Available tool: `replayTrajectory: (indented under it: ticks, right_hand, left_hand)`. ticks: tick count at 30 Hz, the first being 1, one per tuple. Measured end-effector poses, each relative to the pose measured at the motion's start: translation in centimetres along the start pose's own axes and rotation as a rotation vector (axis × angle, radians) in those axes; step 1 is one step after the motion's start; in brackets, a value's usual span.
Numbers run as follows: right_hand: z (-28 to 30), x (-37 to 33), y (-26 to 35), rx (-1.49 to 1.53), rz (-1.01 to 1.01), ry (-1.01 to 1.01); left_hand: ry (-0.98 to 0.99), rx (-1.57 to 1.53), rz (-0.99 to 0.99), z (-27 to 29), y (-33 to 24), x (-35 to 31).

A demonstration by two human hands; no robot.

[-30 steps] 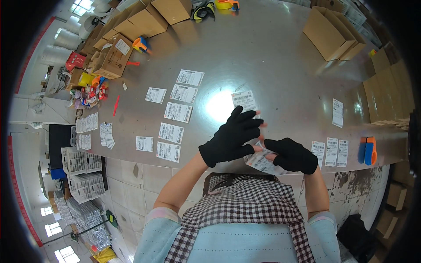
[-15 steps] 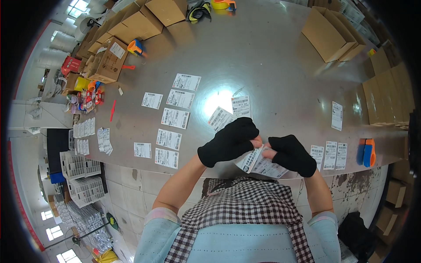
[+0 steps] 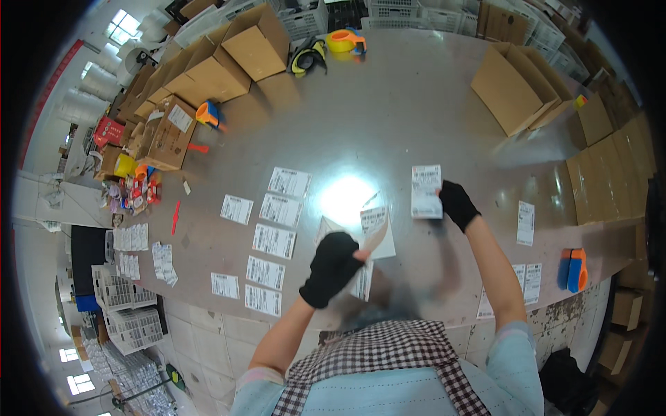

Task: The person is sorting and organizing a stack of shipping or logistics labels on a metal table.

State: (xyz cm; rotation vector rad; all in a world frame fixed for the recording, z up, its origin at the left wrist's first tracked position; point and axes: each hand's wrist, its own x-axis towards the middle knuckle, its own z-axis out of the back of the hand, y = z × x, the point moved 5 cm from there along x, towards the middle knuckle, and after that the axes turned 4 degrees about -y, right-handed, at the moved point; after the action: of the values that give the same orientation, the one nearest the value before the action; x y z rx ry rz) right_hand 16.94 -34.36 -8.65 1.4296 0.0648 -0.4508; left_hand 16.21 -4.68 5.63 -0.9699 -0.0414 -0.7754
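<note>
Two gloved hands — right hand grips a white label, left hand clenches a label stack.

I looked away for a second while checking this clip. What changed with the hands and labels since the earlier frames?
The right hand moved away from the left, out over the table, carrying one label. The left hand kept the remaining label sheets. The rows of labels on the table lay unchanged.
</note>
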Motion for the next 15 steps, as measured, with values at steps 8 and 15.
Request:
replayTrajectory:
  ticks: [8,15]
  right_hand:
    - [6.4,19.4,-3.2,0.144,0.639,0.321]
    - [-13.2,-6.5,8.7,0.346,-0.332,0.857]
  left_hand:
    - [0.062,-0.077,-0.041,-1.6,-2.5,1.7]
    - [-0.127,0.185,-0.082,1.1,-4.2,0.2]
